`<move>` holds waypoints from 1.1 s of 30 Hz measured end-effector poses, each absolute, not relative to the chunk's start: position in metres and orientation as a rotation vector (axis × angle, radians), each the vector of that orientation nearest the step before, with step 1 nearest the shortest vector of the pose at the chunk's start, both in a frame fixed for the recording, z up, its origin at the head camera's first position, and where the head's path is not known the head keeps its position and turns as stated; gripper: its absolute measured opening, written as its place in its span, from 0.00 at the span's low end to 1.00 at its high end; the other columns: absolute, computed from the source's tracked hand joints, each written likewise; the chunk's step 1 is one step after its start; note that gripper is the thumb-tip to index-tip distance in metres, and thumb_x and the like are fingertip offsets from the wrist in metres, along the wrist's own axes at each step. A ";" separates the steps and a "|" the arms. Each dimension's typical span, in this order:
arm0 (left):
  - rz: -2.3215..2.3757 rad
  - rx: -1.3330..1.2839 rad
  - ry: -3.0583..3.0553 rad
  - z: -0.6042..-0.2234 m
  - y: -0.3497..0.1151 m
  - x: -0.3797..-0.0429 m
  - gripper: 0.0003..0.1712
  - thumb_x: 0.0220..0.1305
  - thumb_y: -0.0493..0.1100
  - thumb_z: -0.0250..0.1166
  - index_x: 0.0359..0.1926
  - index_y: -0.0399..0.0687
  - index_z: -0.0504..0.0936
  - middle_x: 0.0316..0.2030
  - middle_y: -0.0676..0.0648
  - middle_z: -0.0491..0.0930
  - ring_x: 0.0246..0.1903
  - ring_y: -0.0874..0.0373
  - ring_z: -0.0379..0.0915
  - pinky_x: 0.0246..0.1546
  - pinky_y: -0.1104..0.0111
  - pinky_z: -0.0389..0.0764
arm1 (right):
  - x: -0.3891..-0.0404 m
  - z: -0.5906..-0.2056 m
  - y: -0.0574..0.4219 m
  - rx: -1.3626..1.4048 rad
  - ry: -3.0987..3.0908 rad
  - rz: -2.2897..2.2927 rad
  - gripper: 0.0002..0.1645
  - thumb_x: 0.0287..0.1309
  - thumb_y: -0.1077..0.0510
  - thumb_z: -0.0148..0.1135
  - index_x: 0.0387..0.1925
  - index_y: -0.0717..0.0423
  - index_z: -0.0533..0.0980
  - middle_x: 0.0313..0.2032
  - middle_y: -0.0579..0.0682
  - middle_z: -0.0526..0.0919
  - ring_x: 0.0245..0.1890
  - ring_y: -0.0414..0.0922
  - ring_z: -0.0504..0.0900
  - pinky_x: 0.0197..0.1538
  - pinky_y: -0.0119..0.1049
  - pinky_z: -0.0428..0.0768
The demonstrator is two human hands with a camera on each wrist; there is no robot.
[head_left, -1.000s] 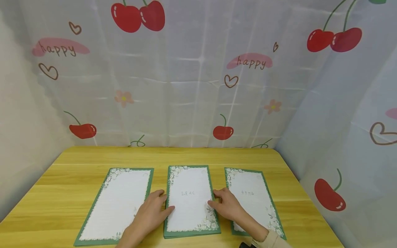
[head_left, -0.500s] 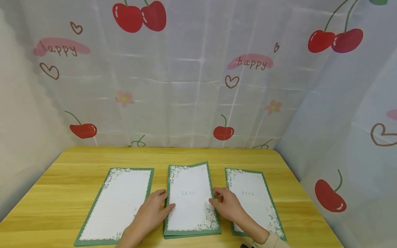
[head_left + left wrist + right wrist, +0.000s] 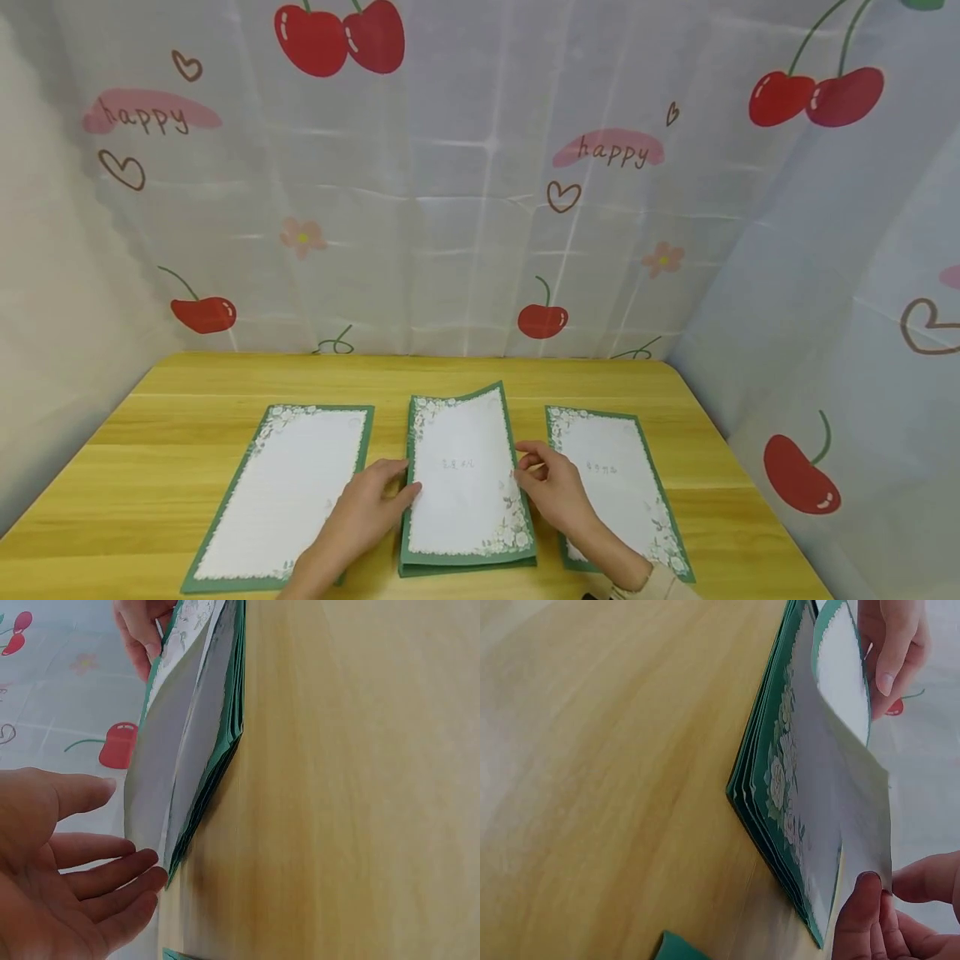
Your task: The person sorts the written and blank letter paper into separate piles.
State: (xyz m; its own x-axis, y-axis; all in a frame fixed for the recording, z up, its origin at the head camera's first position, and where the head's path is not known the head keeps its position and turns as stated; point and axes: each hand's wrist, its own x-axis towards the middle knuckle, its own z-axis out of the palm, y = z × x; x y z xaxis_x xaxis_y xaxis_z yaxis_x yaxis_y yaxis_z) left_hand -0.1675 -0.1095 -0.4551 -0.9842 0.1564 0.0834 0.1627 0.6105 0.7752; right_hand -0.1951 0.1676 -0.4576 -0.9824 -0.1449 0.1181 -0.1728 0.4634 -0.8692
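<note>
In the middle of the head view is a stack of green-bordered letter sheets (image 3: 757,787), printed with white flowers. Its top sheet (image 3: 465,500) bears a short handwritten line and is bowed up off the pile. My right hand (image 3: 558,492) pinches this sheet's right edge between thumb and fingers, plainly seen in the right wrist view. My left hand (image 3: 367,508) is at the stack's left side, fingers extended and their tips at the edge. Its thumb stands apart from the fingers in the left wrist view. A pale gap shows under the lifted sheet.
A similar sheet (image 3: 277,492) with no visible writing lies to the left, partly behind my left forearm. Another sheet (image 3: 622,492) with handwriting lies to the right, partly under my right arm. The wooden table (image 3: 225,375) meets a cherry-printed curtain (image 3: 450,250) at the back.
The top sheet of the middle stack has risen, its far right corner lifting higher and the sheet bowing. My right hand has moved slightly up with its edge. My left hand has barely moved.
</note>
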 end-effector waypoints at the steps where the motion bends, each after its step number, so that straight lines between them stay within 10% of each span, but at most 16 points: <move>1: -1.391 -0.275 -2.800 -0.455 -0.110 -0.168 0.25 0.67 0.46 0.67 0.58 0.34 0.79 0.54 0.38 0.79 0.55 0.40 0.74 0.52 0.46 0.76 | -0.195 -0.457 0.167 0.285 -2.658 1.599 0.20 0.62 0.67 0.63 0.56 0.64 0.77 0.35 0.50 0.79 0.27 0.44 0.76 0.26 0.33 0.75; 11: -1.698 -0.184 -2.593 -0.455 -0.111 -0.176 0.23 0.65 0.37 0.67 0.58 0.30 0.78 0.40 0.48 0.82 0.42 0.54 0.79 0.42 0.65 0.82 | -0.197 -0.453 0.168 0.146 -2.520 1.824 0.21 0.64 0.68 0.61 0.58 0.63 0.75 0.39 0.52 0.77 0.26 0.44 0.73 0.26 0.32 0.74; 33: -2.006 -0.380 -2.497 -0.455 -0.109 -0.189 0.25 0.66 0.31 0.64 0.61 0.22 0.72 0.38 0.42 0.83 0.33 0.51 0.82 0.34 0.65 0.84 | -0.198 -0.460 0.179 0.038 -2.434 1.959 0.23 0.67 0.67 0.59 0.62 0.64 0.72 0.44 0.56 0.75 0.32 0.43 0.74 0.31 0.31 0.75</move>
